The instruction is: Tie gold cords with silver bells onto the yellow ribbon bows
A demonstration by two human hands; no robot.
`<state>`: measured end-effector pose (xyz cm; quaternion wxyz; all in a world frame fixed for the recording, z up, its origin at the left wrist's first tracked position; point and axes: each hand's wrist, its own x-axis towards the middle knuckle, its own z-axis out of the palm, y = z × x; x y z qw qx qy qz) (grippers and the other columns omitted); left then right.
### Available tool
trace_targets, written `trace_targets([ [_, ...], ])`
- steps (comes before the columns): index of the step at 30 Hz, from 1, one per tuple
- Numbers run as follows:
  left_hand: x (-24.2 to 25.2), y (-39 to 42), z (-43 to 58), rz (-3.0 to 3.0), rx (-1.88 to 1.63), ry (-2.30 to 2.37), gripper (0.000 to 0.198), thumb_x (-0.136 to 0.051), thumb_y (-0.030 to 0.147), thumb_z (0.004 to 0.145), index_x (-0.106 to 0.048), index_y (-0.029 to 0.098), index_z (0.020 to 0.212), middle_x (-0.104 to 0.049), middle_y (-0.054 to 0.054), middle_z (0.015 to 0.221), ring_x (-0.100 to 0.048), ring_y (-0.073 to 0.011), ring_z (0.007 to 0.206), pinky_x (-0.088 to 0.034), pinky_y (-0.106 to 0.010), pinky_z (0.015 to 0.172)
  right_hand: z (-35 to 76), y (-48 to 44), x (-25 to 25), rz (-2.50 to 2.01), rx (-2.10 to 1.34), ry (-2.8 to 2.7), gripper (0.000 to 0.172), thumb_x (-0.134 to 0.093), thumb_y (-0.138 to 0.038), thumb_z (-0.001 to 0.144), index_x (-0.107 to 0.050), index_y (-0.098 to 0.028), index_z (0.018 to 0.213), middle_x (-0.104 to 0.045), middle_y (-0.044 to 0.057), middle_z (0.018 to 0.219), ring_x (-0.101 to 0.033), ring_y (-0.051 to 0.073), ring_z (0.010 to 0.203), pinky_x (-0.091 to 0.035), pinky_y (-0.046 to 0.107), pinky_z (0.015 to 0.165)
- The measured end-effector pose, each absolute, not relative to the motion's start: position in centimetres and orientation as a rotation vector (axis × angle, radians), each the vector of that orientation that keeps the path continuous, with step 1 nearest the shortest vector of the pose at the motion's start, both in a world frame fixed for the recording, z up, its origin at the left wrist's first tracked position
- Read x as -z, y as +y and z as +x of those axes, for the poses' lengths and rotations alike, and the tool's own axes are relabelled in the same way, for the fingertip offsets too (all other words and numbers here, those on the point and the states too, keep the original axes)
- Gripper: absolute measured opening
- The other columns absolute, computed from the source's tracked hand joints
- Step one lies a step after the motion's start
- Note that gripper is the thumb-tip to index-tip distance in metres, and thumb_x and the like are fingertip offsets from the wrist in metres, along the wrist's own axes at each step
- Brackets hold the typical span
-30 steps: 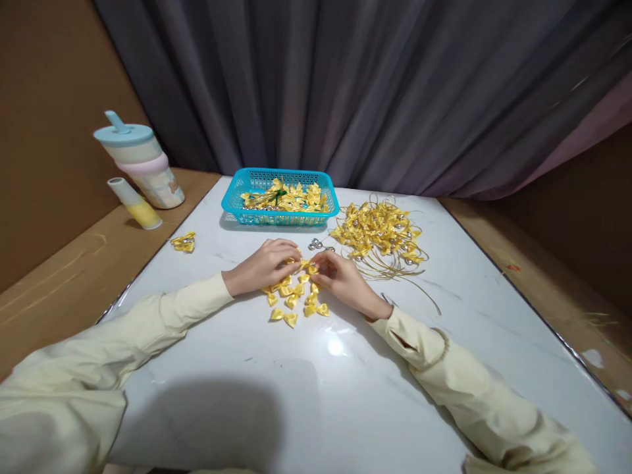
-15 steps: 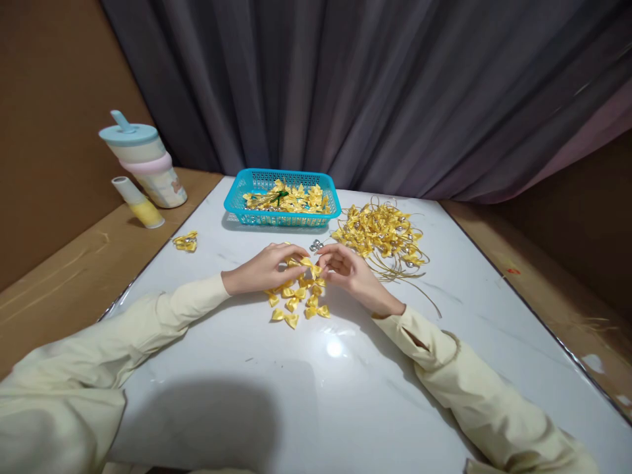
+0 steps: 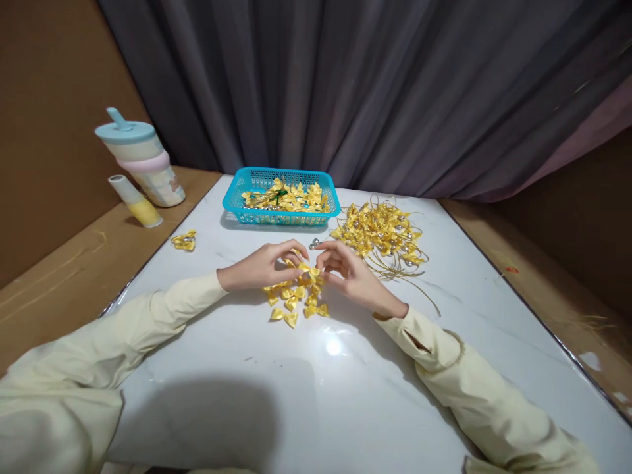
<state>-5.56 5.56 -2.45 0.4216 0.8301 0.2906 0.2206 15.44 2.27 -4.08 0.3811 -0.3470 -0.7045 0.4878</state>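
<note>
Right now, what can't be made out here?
Head view only.
Whether the left hand or right hand grips a bow: curled fingers cover it.
Silver piece between the fingertips: too small to identify.
Basket bottom: hidden by its wall and bows.
Cup print: too small.

A glossy white marbled table [image 3: 345, 395] shows a bright glare spot. Behind the table hangs a grey pleated curtain [image 3: 345, 85]; brown walls [image 3: 49, 99] flank the table.
</note>
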Motion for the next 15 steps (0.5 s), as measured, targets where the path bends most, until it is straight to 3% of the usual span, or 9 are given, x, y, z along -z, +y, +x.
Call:
trace_targets([
  [7, 1.9, 5.2, -5.6, 2.121, -0.550, 0.665, 0.012, -0.054, 0.025, 0.084, -0.051, 0.016, 0.092, -0.060, -0.003, 0.086, -0.062, -0.0152, 0.080, -0.047, -0.027, 0.071, 15.2, 1.7, 3.5, -0.869, -1.436, -1.697, 0.042, -0.060, -0.017, 0.077, -0.041, -0.024, 0.114, -0.048, -0.002, 0.084, -0.053, 0.010, 0.067, -0.046, 0.025, 0.062],
  [15, 1.6, 5.6, -5.8, 1.976, -0.496, 0.671, 0.020, -0.061, 0.034, 0.079, -0.054, 0.017, 0.086, -0.058, -0.001, 0.086, -0.057, -0.0165, 0.085, -0.045, -0.032, 0.080, 14.9, 1.6, 2.6, -0.819, -1.501, -1.496, 0.045, -0.072, -0.027, 0.072, -0.045, -0.023, 0.109, -0.048, -0.003, 0.080, -0.051, 0.009, 0.064, -0.047, 0.025, 0.063],
])
